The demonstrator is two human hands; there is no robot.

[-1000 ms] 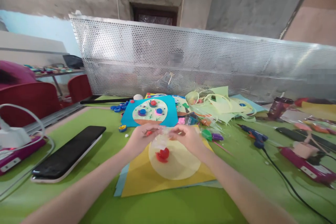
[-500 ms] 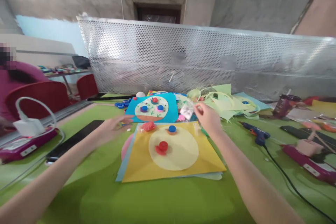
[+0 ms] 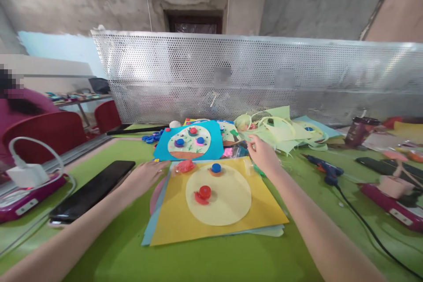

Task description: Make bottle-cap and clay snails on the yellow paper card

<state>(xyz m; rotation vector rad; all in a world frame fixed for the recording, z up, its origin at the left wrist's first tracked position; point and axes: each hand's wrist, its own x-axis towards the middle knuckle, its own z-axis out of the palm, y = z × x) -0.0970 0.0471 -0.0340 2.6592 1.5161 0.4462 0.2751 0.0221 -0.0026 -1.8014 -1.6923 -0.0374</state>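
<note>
My left hand (image 3: 150,175) is stretched flat at the upper left corner of the yellow sheet (image 3: 264,209), nothing seen in its fingers. Near its fingertips sits a packet of red clay (image 3: 185,166). My right hand (image 3: 264,155) is pinched above the sheet's upper right edge, beside a clear plastic packet (image 3: 240,152) and a pink clay packet (image 3: 228,153); what the fingertips hold, if anything, is hidden. On the sheet lies a pale yellow paper circle (image 3: 228,202) bearing a red bottle-cap snail (image 3: 204,193) and one with a blue cap (image 3: 216,168).
Behind lie a blue craft picture (image 3: 216,136), blue scissors (image 3: 152,137) and pale green paper scraps (image 3: 280,130). A phone (image 3: 95,189) and power strip (image 3: 33,205) are left. A glue gun (image 3: 325,169), cup (image 3: 360,131) and second power strip (image 3: 393,209) stand right.
A small whitish packet at my right fingertips no longer shows raised there; the hand is slightly lower in view. My left hand has lowered toward the sheet's corner. The view has tilted slightly.
</note>
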